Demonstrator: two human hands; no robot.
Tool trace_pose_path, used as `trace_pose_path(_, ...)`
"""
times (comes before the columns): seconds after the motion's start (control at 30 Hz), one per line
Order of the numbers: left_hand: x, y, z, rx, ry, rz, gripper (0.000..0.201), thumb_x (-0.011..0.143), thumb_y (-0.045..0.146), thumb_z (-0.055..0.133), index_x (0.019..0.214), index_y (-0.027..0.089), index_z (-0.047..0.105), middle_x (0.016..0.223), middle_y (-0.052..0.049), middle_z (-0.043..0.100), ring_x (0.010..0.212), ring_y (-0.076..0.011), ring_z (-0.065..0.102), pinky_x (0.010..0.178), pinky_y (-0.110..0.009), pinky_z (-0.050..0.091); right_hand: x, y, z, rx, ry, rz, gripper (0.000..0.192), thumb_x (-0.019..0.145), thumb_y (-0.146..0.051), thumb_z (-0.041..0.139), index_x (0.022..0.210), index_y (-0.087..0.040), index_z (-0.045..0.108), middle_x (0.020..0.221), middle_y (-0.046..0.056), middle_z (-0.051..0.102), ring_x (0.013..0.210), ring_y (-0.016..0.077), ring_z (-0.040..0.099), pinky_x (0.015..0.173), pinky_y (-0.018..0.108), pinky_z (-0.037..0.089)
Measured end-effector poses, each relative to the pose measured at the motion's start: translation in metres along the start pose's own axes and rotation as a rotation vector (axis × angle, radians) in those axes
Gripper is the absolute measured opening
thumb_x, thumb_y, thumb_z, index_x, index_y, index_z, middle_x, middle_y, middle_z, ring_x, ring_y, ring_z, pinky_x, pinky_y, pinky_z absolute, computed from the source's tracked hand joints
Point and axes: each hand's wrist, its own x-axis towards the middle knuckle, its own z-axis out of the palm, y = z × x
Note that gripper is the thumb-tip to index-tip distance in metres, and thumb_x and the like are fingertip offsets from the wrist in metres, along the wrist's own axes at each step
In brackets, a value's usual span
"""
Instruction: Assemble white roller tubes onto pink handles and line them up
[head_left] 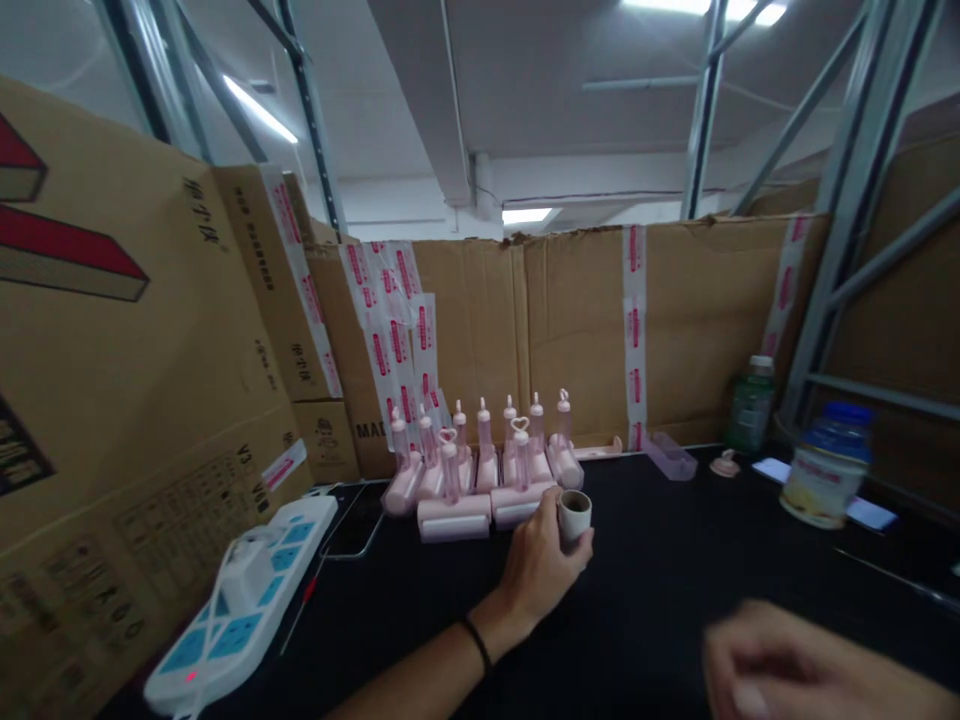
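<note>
My left hand (547, 560), with a dark band at the wrist, is closed around a small white sticky-paper roll (575, 524). The roll stands upright over the black table, its hollow cardboard core facing up. Just left of it, several pink lint rollers (453, 517) are gathered, their short handles pointing up and some topped with heart-shaped loops. At the lower right, my right hand (787, 665) is smeared by motion. Its fingers look curled, but whether anything is in them cannot be made out.
A white power strip (244, 600) with a plugged-in adapter lies left, beside a large carton (150, 400). Along the back right are a clear pink cover (670, 458), a small pink part (725, 464), a green bottle (750, 405) and a blue-lidded jar (827, 470). Cardboard walls the back.
</note>
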Motion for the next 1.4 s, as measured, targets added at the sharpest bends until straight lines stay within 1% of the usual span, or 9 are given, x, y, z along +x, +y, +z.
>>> trace_pose_path(0.1,-0.001,-0.003,-0.002,0.038,-0.013,0.036,0.043,0.092,0.034,0.063,0.131,0.024,0.047,0.11,-0.006,0.075,0.096,-0.0264,0.075,0.082,-0.036,0.057,0.049,-0.002,-0.035,0.201,0.284,-0.283,0.055,0.094,-0.069,0.046,0.077,-0.024,0.073,0.081,0.011,0.071,0.077,0.0235,0.069,0.075,0.034,0.056)
trace_pose_path(0.2,-0.002,-0.006,-0.003,0.082,-0.005,0.061,0.041,0.093,0.035,0.063,0.13,0.024,0.049,0.108,-0.006,0.076,0.096,-0.0263,0.075,0.084,-0.036,0.057,0.103,0.021,-0.068,0.204,0.623,-0.366,0.046,0.094,-0.061,0.052,0.082,-0.02,0.068,0.083,0.01,0.072,0.077,0.0215,0.068,0.07,0.03,0.053)
trace_pose_path(0.3,-0.002,-0.009,-0.001,0.112,0.015,0.09,0.042,0.094,0.034,0.062,0.132,0.024,0.049,0.111,-0.005,0.076,0.097,-0.0261,0.075,0.083,-0.037,0.058,0.148,0.06,-0.104,0.105,0.86,-0.287,0.03,0.093,-0.045,0.054,0.09,-0.018,0.066,0.089,0.011,0.074,0.083,0.0234,0.071,0.071,0.031,0.054)
trace_pose_path(0.37,-0.002,-0.01,0.0,0.135,0.023,0.102,0.045,0.094,0.034,0.062,0.135,0.023,0.047,0.113,-0.006,0.076,0.097,-0.026,0.076,0.082,-0.037,0.059,0.168,0.082,-0.129,-0.15,0.998,-0.186,0.022,0.094,-0.029,0.051,0.102,-0.017,0.068,0.101,0.01,0.075,0.093,0.0231,0.071,0.083,0.032,0.053)
trace_pose_path(0.43,-0.001,-0.011,0.001,0.162,0.024,0.113,0.047,0.095,0.034,0.062,0.138,0.023,0.045,0.111,-0.006,0.076,0.096,-0.0261,0.076,0.081,-0.037,0.059,0.18,0.098,-0.154,-0.412,1.062,-0.002,0.031,0.096,-0.018,0.044,0.115,-0.016,0.068,0.115,0.012,0.074,0.106,0.0228,0.07,0.092,0.031,0.05)
trace_pose_path(0.6,0.001,-0.013,0.001,0.183,0.033,0.134,0.047,0.095,0.035,0.062,0.138,0.021,0.046,0.104,-0.006,0.077,0.091,-0.0257,0.077,0.081,-0.036,0.059,0.193,0.126,-0.19,-0.596,1.02,0.318,0.036,0.093,-0.014,0.051,0.125,-0.005,0.065,0.122,0.027,0.068,0.117,0.0333,0.067,0.098,0.039,0.047)
trace_pose_path(0.8,0.002,-0.013,0.002,0.15,0.035,0.142,0.045,0.096,0.035,0.06,0.137,0.023,0.046,0.099,-0.004,0.076,0.085,-0.0241,0.076,0.078,-0.034,0.058,0.206,0.165,-0.191,-0.587,0.889,0.471,0.04,0.095,-0.028,0.057,0.126,-0.005,0.063,0.122,0.03,0.066,0.115,0.0373,0.068,0.092,0.042,0.051)
trace_pose_path(1.07,0.005,-0.009,0.001,0.138,0.012,0.109,0.044,0.096,0.037,0.059,0.136,0.023,0.046,0.105,-0.006,0.076,0.086,-0.0235,0.076,0.071,-0.032,0.055,0.214,0.19,-0.178,-0.604,0.787,0.478,0.035,0.092,-0.013,0.055,0.123,-0.006,0.068,0.127,0.027,0.064,0.115,0.0347,0.07,0.09,0.037,0.053)
trace_pose_path(1.4,0.008,-0.004,-0.001,0.14,-0.021,0.066,0.044,0.096,0.04,0.058,0.135,0.023,0.047,0.101,-0.005,0.075,0.088,-0.0242,0.074,0.07,-0.032,0.052,0.207,0.182,-0.181,-0.632,0.7,0.406,0.029,0.09,-0.011,0.057,0.114,-0.011,0.074,0.115,0.02,0.074,0.113,0.0303,0.07,0.088,0.031,0.051)
